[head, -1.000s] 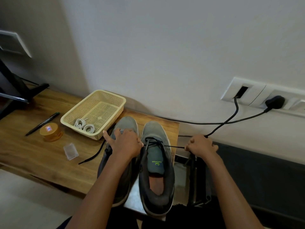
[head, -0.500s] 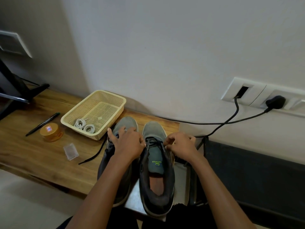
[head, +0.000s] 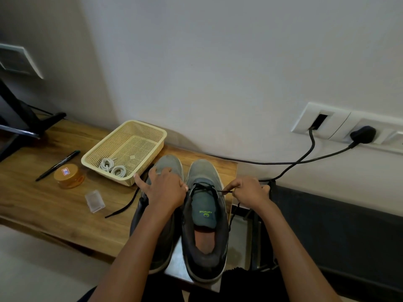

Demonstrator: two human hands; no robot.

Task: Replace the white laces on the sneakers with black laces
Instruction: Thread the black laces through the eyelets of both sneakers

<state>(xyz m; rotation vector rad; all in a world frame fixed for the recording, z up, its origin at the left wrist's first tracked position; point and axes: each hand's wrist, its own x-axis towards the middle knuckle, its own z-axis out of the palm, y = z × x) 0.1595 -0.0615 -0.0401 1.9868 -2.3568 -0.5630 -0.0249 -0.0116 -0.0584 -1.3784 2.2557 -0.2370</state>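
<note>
Now, left hand spread on left sneaker, right hand pinching black lace

Green "KNITWEAR" above a small round logo on the right sneaker's tongue.

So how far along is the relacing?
Done: white laces lie coiled in the basket. In hand: right hand pinches a black lace threaded through only the right sneaker's lowest eyelets; left hand rests on the left sneaker. Left: the upper eyelets, and probably the left sneaker; a second black lace lies beside it.
</note>
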